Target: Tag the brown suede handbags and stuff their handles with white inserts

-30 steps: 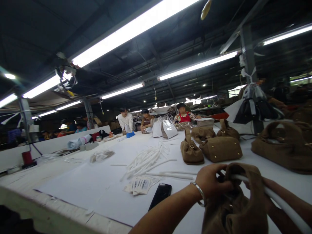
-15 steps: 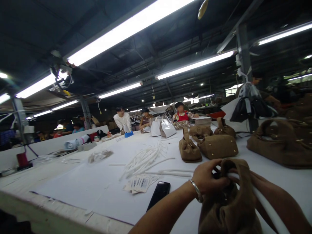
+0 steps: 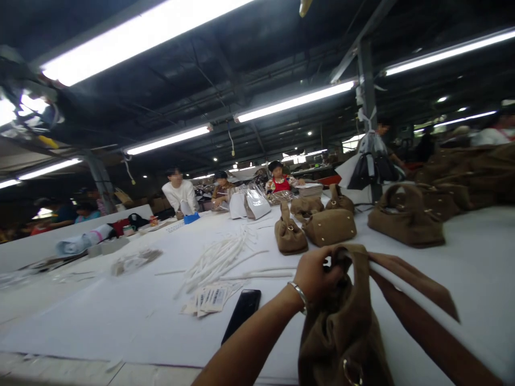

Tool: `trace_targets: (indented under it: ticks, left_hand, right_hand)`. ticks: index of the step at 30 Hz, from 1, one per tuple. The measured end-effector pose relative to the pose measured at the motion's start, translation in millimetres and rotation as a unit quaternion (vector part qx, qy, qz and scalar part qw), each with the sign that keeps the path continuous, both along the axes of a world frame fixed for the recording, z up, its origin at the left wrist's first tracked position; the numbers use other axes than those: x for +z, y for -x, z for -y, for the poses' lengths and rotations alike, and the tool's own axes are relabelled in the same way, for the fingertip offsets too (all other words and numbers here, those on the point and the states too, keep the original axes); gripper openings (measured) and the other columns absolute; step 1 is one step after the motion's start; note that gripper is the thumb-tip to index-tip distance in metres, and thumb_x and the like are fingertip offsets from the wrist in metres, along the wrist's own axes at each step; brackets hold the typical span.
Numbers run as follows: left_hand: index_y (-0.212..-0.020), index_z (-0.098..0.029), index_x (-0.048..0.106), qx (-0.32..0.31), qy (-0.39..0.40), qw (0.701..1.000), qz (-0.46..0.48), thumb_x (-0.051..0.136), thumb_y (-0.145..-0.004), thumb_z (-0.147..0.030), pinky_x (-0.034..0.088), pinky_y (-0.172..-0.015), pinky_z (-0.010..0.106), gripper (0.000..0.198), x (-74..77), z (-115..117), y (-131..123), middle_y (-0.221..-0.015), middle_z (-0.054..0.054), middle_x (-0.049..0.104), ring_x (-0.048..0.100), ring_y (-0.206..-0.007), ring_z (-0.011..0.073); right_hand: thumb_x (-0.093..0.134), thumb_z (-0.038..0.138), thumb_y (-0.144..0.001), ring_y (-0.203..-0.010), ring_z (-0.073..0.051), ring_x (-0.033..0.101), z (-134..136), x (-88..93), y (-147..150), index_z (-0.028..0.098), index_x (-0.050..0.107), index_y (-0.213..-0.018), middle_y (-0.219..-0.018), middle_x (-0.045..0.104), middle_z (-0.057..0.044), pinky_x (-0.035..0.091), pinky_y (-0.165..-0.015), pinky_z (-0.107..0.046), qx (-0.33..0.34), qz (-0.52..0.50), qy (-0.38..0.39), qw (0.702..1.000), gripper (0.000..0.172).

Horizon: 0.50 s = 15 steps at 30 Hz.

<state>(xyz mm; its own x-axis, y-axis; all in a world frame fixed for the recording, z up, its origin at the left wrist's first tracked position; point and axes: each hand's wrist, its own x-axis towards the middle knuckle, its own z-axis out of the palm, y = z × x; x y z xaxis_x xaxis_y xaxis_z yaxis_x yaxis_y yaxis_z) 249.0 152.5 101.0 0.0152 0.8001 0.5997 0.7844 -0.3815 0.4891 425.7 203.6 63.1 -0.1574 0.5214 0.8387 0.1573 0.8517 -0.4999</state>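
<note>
My left hand [image 3: 319, 276], with a silver bangle at the wrist, is closed on the handle of a brown bag [image 3: 340, 332] at the lower right. Behind the handle's right side is my right hand [image 3: 392, 266], its fingers hidden. A long white cord [image 3: 434, 313] runs from the handle across my right forearm. A gold ring shows low on the bag. Left of my hands lie a black phone [image 3: 242, 312], paper labels [image 3: 211, 298] and a pile of white cords [image 3: 217, 257].
More brown bags [image 3: 332, 225] stand beyond my hands, with another [image 3: 406, 217] to the right and a heap behind it. Across the white table [image 3: 100, 316], people are near plastic-wrapped items [image 3: 257, 201] and a blue object [image 3: 191, 217]. Dark bags hang from a post [image 3: 367, 86].
The view has swung right, so most things sit further left. The held bag appears further left and shows its gold ring; my right hand has drawn away from the handle opening.
</note>
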Motion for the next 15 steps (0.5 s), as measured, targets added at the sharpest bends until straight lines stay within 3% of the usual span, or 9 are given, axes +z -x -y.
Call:
trace_targets:
  ticks: [3,5,8,11,13,15]
  left_hand:
    - [-0.116,-0.023,0.065,-0.004,-0.006,1.000,0.030,0.058,-0.088,-0.028,0.055,-0.080,0.023,0.029,1.3,-1,-2,-0.102,0.000,0.073,0.068,-0.085,0.0141]
    - [-0.113,-0.023,0.066,0.005,-0.006,0.999,0.036,0.057,-0.090,-0.028,0.056,-0.079,0.024,0.025,1.5,-2,-2,-0.099,0.000,0.074,0.068,-0.083,0.0145]
    - [-0.111,-0.022,0.067,0.002,-0.007,0.999,0.035,0.056,-0.090,-0.025,0.057,-0.078,0.024,0.024,1.7,-3,1,-0.097,0.000,0.074,0.069,-0.081,0.0147]
    - [-0.112,-0.023,0.067,0.003,-0.010,1.000,0.029,0.056,-0.090,-0.023,0.058,-0.077,0.025,0.025,2.3,-2,5,-0.098,0.000,0.074,0.068,-0.080,0.0148]
    - [-0.113,-0.023,0.067,0.004,-0.011,1.000,0.026,0.055,-0.090,-0.021,0.058,-0.077,0.025,0.026,2.8,-1,6,-0.100,0.000,0.074,0.069,-0.081,0.0153]
    - [-0.112,-0.023,0.068,0.005,-0.009,1.000,0.023,0.055,-0.090,-0.021,0.057,-0.078,0.026,0.026,3.3,-1,7,-0.101,0.000,0.074,0.069,-0.083,0.0156]
  right_hand:
    - [0.054,0.035,-0.090,-0.107,-0.025,0.067,8,15.4,-2,0.024,0.070,-0.109,-0.114,0.071,-0.007,0.052,-0.101,-0.040,0.059,0.001,0.023,0.998,0.027]
    - [0.058,0.035,-0.088,-0.106,-0.026,0.067,12,22.2,-2,0.024,0.071,-0.108,-0.113,0.072,-0.006,0.052,-0.100,-0.042,0.056,-0.010,0.057,0.997,0.026]
    - [0.067,0.041,-0.081,-0.091,-0.026,0.071,20,26.4,-7,0.024,0.068,-0.118,-0.111,0.073,-0.007,0.058,-0.087,-0.042,0.076,-0.040,0.168,0.982,0.041]
    - [0.066,0.056,-0.081,-0.064,-0.018,0.065,32,29.4,-24,0.021,0.069,-0.112,-0.089,0.074,-0.006,0.057,-0.063,-0.032,0.142,-0.073,0.336,0.928,0.046]
    - [0.057,0.065,-0.084,-0.055,-0.014,0.056,41,32.9,-37,0.018,0.072,-0.096,-0.077,0.070,-0.006,0.048,-0.050,-0.025,0.206,-0.076,0.433,0.874,0.051]
    - [0.053,0.068,-0.086,-0.052,-0.011,0.048,51,37.3,-48,0.017,0.071,-0.091,-0.077,0.068,-0.006,0.038,-0.044,-0.022,0.282,-0.064,0.497,0.818,0.054]
